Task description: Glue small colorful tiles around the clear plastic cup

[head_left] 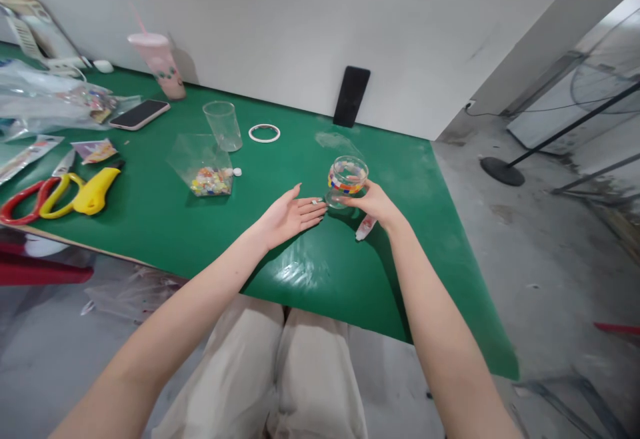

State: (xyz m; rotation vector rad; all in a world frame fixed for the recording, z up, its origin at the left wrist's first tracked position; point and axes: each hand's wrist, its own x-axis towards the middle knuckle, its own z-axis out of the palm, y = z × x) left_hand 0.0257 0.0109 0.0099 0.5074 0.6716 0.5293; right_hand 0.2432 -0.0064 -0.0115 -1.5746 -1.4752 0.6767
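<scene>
My right hand [377,204] grips a small clear stemmed glass [344,199] from its right side. Bands of colourful mosaic tiles [345,184], with red, yellow, blue and white among them, run around the bowl. My left hand [295,217] is open, palm up and fingers stretched toward the foot of the glass. One or more tiny pale pieces [314,202] appear to rest on its fingertips. A white and red tube [366,227] lies on the table just below my right hand, partly covered by it.
On the green table [300,265] stand a clear bag of colourful tiles [213,182], a clear plastic cup [223,129] and a white ring [264,133]. Scissors [37,199], a yellow-handled tool [97,189], a phone [140,115] and a pink tumbler [163,69] are left. A black phone [351,97] leans against the wall.
</scene>
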